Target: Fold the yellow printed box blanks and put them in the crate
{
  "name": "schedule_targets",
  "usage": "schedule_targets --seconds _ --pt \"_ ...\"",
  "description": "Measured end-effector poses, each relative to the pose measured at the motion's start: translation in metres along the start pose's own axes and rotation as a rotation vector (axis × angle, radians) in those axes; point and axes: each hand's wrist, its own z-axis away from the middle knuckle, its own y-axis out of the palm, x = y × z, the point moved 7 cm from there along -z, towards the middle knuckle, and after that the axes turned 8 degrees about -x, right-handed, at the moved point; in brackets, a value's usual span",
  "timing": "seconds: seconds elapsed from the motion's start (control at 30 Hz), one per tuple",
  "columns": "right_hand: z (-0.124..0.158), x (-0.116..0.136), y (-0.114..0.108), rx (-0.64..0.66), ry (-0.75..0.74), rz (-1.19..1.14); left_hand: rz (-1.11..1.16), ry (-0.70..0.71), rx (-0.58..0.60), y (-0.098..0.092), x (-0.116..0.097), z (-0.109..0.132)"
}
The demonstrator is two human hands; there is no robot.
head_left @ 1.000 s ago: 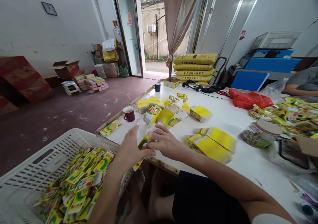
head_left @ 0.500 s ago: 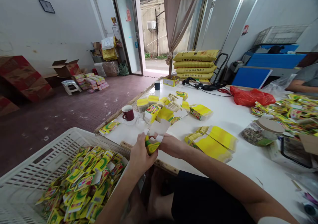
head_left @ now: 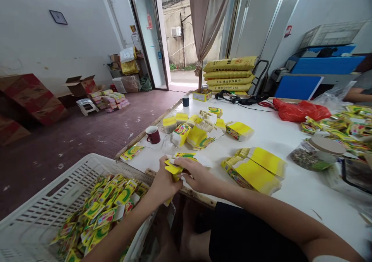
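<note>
A small yellow and green carton (head_left: 178, 164) is held between both my hands at the near edge of the white table (head_left: 279, 138). My left hand (head_left: 164, 181) wraps its left side, fingers closed. My right hand (head_left: 195, 174) presses on its right side and top, fingers curled over it. Just to the right lies a fanned stack of flat yellow cartons (head_left: 254, 169). Beyond my hands stands a cluster of yellow cartons and bundles (head_left: 197, 128).
A white slatted crate (head_left: 55, 200) at lower left holds several yellow-green cartons. A dark red mug (head_left: 153, 134) stands near the table's left edge. A lidded jar (head_left: 315, 155), a red plastic bag (head_left: 299, 110) and another person's arm (head_left: 356, 94) are at right. Yellow sacks (head_left: 228, 74) sit behind.
The carton has turned in my hands and now shows a yellow flap on top. My right hand has moved over it. Both hands stayed at the table's near edge.
</note>
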Motion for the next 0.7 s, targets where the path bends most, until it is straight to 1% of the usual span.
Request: schedule_targets --seconds 0.07,0.1,0.13,0.2,0.27,0.33,0.4,0.5,0.57,0.63,0.7 --pt "0.0 -0.001 0.0 -0.012 -0.025 0.046 0.128 -0.062 0.0 -0.002 0.005 0.003" --pt "0.0 0.0 0.0 -0.014 -0.038 0.051 0.141 -0.084 0.0 -0.004 0.005 0.004" --pt "0.0 0.001 -0.001 -0.013 -0.054 0.053 0.112 -0.088 0.005 -0.006 0.003 0.005" --pt "0.0 0.004 -0.001 0.016 -0.087 0.062 -0.006 -0.053 0.006 -0.008 -0.004 0.006" --pt "0.0 0.006 -0.001 0.062 -0.095 0.083 -0.082 -0.002 0.009 -0.007 -0.012 0.007" --pt "-0.001 0.007 -0.001 0.114 -0.094 0.099 -0.085 0.021 0.019 -0.004 -0.016 0.008" --pt "0.0 0.007 -0.002 0.188 -0.103 0.106 -0.077 0.012 0.026 -0.003 -0.015 0.008" --pt "0.002 0.006 -0.001 0.301 -0.103 0.164 -0.113 0.01 0.006 -0.008 -0.014 0.005" --pt "0.004 0.002 -0.001 0.339 -0.07 0.229 -0.142 0.009 -0.004 -0.012 -0.014 0.004" --pt "0.004 0.0 -0.001 0.336 -0.057 0.246 -0.142 0.002 -0.006 -0.013 -0.013 0.004" --pt "0.003 0.002 -0.001 0.289 -0.09 0.208 -0.112 0.003 -0.011 -0.012 -0.012 0.004"
